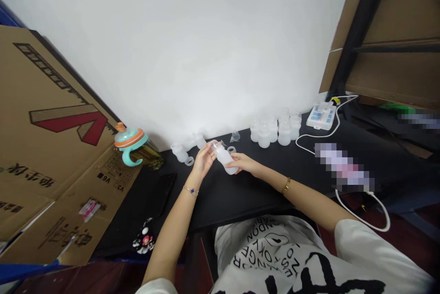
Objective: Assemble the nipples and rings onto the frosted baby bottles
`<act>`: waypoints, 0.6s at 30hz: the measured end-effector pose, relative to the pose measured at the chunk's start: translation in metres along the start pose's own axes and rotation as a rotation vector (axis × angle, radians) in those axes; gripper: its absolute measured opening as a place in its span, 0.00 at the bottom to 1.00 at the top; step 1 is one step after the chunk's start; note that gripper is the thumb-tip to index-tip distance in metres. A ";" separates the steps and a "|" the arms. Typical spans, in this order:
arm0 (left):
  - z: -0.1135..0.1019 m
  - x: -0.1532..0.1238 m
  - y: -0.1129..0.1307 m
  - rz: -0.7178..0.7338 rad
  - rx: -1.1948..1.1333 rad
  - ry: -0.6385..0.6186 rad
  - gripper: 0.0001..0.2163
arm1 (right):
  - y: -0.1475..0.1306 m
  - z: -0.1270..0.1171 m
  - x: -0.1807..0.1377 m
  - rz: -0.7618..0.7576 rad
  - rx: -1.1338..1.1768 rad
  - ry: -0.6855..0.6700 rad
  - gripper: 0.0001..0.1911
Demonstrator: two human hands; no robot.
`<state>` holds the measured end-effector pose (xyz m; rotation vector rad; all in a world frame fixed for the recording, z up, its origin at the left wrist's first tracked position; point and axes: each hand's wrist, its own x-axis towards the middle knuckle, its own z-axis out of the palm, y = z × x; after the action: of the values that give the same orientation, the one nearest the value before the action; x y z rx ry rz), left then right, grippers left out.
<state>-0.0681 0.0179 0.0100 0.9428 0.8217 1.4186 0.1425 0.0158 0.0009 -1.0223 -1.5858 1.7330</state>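
Note:
A white translucent bottle (225, 158) is held tilted above the black table (220, 193), between both hands. My left hand (203, 161) is closed around the bottle's neck end at the upper left. My right hand (243, 163) grips its base from the right. Just behind the hands lie a loose ring (189, 161), another ring (232, 149) and a small clear bag (235, 136). Two or three more white bottle parts (180, 152) stand at the back left of the hands.
A cluster of several white bottles (275, 131) stands at the back right by the wall. A white power strip (321, 116) with a cable (371, 202) lies further right. A teal-and-orange handled cup (132, 143) and a large cardboard box (51, 147) are on the left. A dark phone (161, 188) lies near the left forearm.

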 end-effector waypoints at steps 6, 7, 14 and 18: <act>-0.001 0.000 0.000 -0.007 -0.019 -0.005 0.16 | 0.000 0.001 0.000 0.003 -0.018 -0.009 0.24; -0.002 0.001 0.000 -0.007 -0.016 -0.005 0.16 | -0.001 0.001 -0.001 0.001 -0.017 -0.011 0.24; 0.000 0.000 0.000 -0.023 0.009 0.001 0.17 | 0.001 0.003 -0.001 -0.020 -0.020 -0.026 0.23; 0.001 0.000 0.000 -0.040 0.020 0.051 0.17 | 0.003 0.001 0.001 -0.052 0.018 -0.011 0.23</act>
<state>-0.0670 0.0177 0.0102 0.9036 0.8901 1.4070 0.1412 0.0158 -0.0024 -0.9559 -1.5868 1.7180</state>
